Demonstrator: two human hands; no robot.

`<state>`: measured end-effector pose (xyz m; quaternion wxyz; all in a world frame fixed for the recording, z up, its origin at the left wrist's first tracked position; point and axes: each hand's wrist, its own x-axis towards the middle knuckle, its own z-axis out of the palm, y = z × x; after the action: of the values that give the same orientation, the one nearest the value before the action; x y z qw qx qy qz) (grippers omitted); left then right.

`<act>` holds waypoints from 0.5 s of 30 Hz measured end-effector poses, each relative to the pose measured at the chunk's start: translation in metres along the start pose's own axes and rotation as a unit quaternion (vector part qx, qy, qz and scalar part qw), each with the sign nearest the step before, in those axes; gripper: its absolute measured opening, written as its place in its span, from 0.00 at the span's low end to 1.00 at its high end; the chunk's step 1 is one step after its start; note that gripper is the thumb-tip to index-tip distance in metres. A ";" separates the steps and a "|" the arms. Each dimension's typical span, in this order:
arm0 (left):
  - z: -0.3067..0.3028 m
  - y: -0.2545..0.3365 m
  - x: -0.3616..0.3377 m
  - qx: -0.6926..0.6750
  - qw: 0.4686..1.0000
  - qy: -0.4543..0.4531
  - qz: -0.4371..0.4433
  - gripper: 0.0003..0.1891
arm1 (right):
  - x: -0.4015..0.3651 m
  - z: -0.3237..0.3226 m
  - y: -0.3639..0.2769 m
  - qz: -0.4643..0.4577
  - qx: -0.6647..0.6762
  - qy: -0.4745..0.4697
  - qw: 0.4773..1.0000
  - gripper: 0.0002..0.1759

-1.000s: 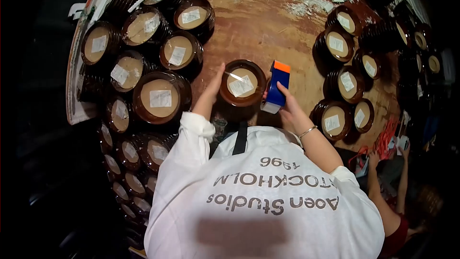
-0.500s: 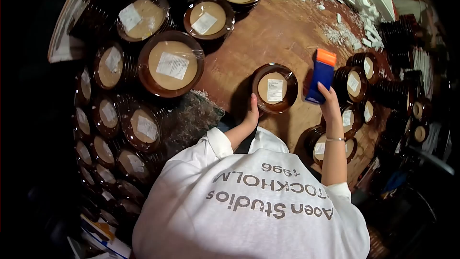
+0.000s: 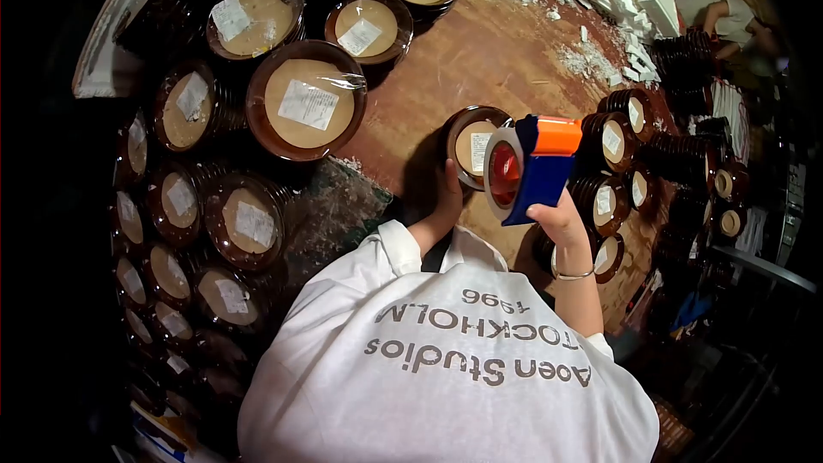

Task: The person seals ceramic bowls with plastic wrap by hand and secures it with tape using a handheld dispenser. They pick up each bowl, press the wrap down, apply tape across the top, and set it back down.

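Note:
My left hand (image 3: 444,202) is at the near left side of a small brown glazed dish (image 3: 464,144), thumb at its rim and other fingers mostly hidden behind it. The dish has a beige round middle with a printed white label (image 3: 480,151). In my right hand (image 3: 557,219) is a blue and orange tape dispenser (image 3: 547,173), gripped from below. Its roll of tape (image 3: 491,173), with a red hub, faces left and overlaps the right part of the dish in this view.
Stacks of similar labelled dishes crowd the left (image 3: 255,219), among them a larger dish (image 3: 306,110). More stacks (image 3: 614,141) stand at the right. White foam scraps (image 3: 636,56) litter the back right of the brown tabletop (image 3: 489,51). Another person (image 3: 729,19) shows at the far right.
My right hand has brought the tape dispenser left and toward the dish, turning it so the roll shows. My left hand stays at the dish. The person at far right has come into view.

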<state>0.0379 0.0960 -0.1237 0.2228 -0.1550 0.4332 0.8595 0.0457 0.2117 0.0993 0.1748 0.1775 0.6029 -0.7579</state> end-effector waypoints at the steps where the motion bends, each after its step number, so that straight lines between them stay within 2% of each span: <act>1: -0.001 -0.003 0.001 0.003 1.000 -0.022 -0.008 0.38 | -0.003 0.009 -0.006 0.015 -0.026 0.002 1.000 0.38; 3: -0.008 -0.012 0.004 0.005 0.999 -0.045 -0.016 0.39 | -0.008 0.026 -0.020 0.021 -0.017 -0.018 0.999 0.37; 5: -0.023 -0.018 0.009 -0.057 0.984 -0.102 -0.131 0.41 | -0.012 0.031 -0.022 0.031 -0.008 -0.040 0.999 0.36; 6: -0.025 -0.004 0.004 -0.058 0.984 -0.102 -0.131 0.41 | -0.013 0.029 -0.020 0.034 -0.017 -0.071 0.997 0.33; 8: -0.015 0.060 -0.014 0.155 0.954 0.000 -0.258 0.44 | -0.016 0.024 -0.014 0.036 -0.026 -0.102 0.994 0.30; 9: -0.010 0.085 -0.024 0.221 0.950 0.063 -0.212 0.45 | -0.018 0.021 -0.010 0.035 -0.047 -0.107 0.993 0.30; 10: -0.018 0.087 -0.016 0.269 0.962 0.030 0.009 0.40 | -0.019 0.018 -0.008 0.034 -0.067 -0.111 0.991 0.30; 11: -0.026 0.089 -0.014 0.235 0.971 0.020 0.050 0.34 | -0.021 0.016 -0.010 0.033 -0.068 -0.112 0.991 0.30; 12: -0.012 0.129 -0.027 0.200 0.976 0.011 0.091 0.29 | -0.024 0.016 -0.012 0.047 -0.099 -0.106 0.988 0.30; 13: -0.002 0.159 -0.035 0.200 0.976 0.015 0.090 0.29 | -0.027 0.017 -0.014 0.063 -0.130 -0.101 0.984 0.31; 15: 0.016 0.207 -0.040 0.109 0.970 -0.209 0.064 0.21 | -0.029 0.019 -0.020 0.081 -0.143 -0.113 0.980 0.32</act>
<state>-0.0364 -0.0097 0.0430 0.2682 0.0815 0.4770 0.8330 0.0598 0.1986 0.1344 0.3266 0.1118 0.6650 -0.6623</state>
